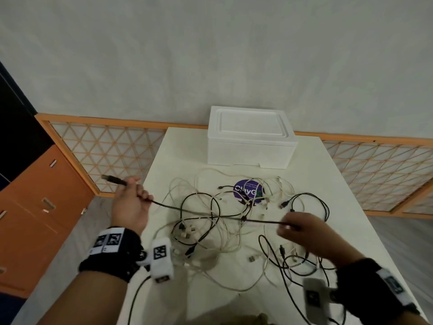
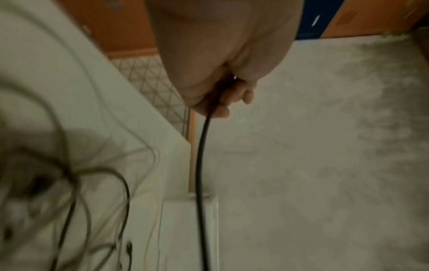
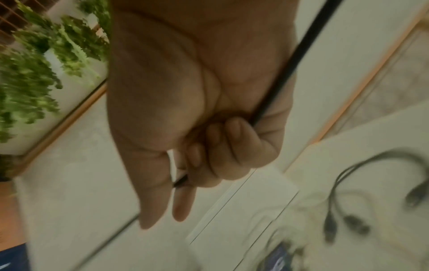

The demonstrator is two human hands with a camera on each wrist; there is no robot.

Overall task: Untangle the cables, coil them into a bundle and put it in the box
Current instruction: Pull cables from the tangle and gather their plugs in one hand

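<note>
A tangle of black and white cables (image 1: 225, 228) lies spread over the white table (image 1: 339, 207). One black cable (image 1: 210, 214) is stretched taut above the pile between both hands. My left hand (image 1: 132, 198) grips it off the table's left edge, its plug (image 1: 112, 179) sticking out past the fingers; in the left wrist view the black cable (image 2: 200, 165) runs out of the curled left hand (image 2: 223, 99). My right hand (image 1: 297, 227) holds the other stretch over the pile's right side; the right wrist view shows the right hand (image 3: 209, 155) curled round the black cable (image 3: 285, 73). The closed white foam box (image 1: 250, 141) stands at the table's far edge.
A round purple sticker (image 1: 249, 191) lies on the table under the cables. Orange drawers (image 1: 39, 207) stand to the left, and a low lattice screen (image 1: 107, 151) runs behind the table. Green plants (image 3: 34, 73) show in the right wrist view.
</note>
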